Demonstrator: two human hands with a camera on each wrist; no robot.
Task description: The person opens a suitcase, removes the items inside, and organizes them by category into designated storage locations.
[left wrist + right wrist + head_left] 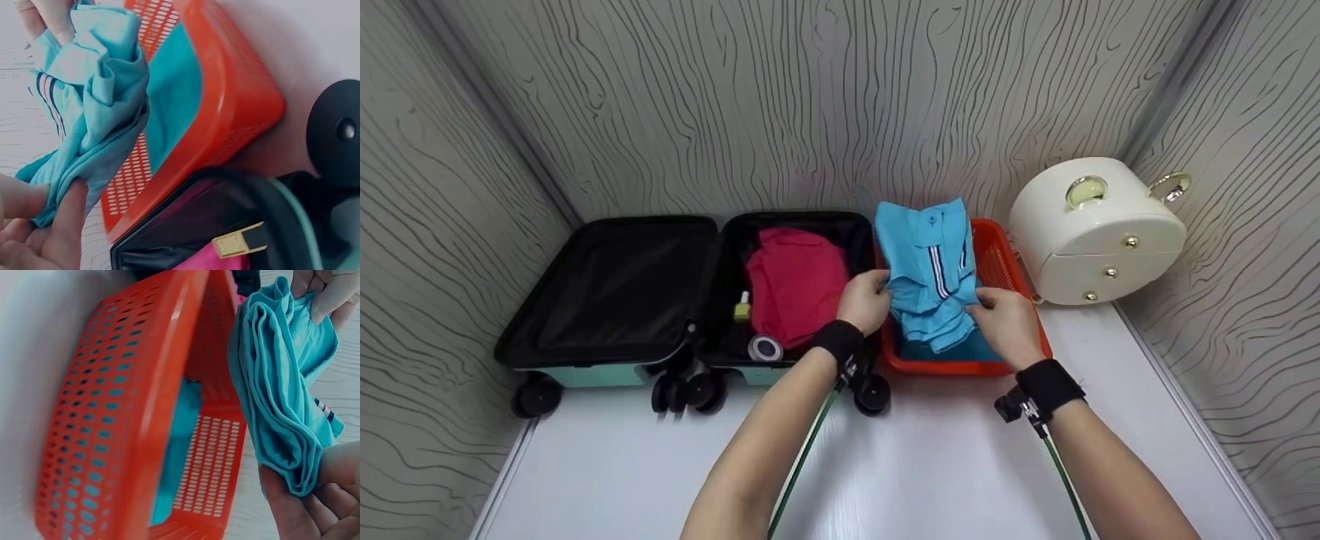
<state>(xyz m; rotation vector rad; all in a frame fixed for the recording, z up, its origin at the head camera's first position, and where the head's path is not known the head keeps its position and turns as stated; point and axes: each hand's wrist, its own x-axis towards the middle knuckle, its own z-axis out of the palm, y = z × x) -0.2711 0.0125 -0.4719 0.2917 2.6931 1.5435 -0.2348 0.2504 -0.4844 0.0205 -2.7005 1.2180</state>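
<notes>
A light-blue folded garment point(926, 274), with a button and dark-and-white striped trim, hangs over the red basket point(945, 367). My left hand point(864, 301) pinches its left edge between thumb and fingers. On the opposite edge, my right hand point(1006, 324) grips the cloth the same way. In the right wrist view the garment point(278, 399) shows several stacked layers at its near end, with the right thumb and fingers around them. Inside the basket lies another blue cloth point(174, 95), mostly hidden in the head view by the held garment.
Left of the basket lies an open suitcase point(607, 292). One half holds a pink-red cloth point(799, 285), a small yellow-green bottle point(742, 309) and a round white-rimmed item point(766, 348). A cream case point(1099, 232) with gold handles stands at the right, by the patterned wall point(840, 105).
</notes>
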